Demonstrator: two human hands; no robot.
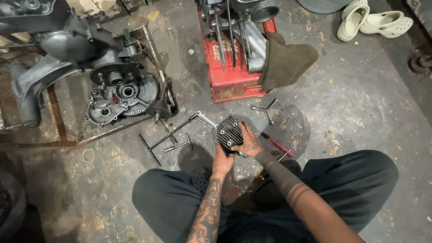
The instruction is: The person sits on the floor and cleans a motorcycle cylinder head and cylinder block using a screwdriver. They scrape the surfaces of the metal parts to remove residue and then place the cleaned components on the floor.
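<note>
- We find the left hand [222, 161] gripping the near underside of a dark finned cylinder head [229, 132], fingers curled beneath it and mostly hidden.
- The right hand [249, 141] lies closed over the head's right edge, fingers spread across the fins; both hands hold the part just off or on the floor, we cannot tell which.
- The head sits directly ahead of the person's crossed legs, between the knees, on the concrete floor [360, 103].
- Close clearance on the left: a long T-handle wrench [168, 135] touches or nearly touches the head's upper left corner, and a shorter T-handle tool [180, 145] lies just beside it.
- On the right, a red-handled screwdriver [276, 144] lies near the right wrist; a three-way wrench [265, 109] rests just beyond the head.
- Ahead, a red crate [229, 81] carries engine parts and a draped brown rag [285, 60]; its near edge stands near the head.
- Far left, an opened engine crankcase [119, 96] sits in a rusted steel frame [58, 117], well apart from the hands.
- Open floor lies to the right, stained and littered with chips; pale clogs [373, 20] stand at the far right corner.
</note>
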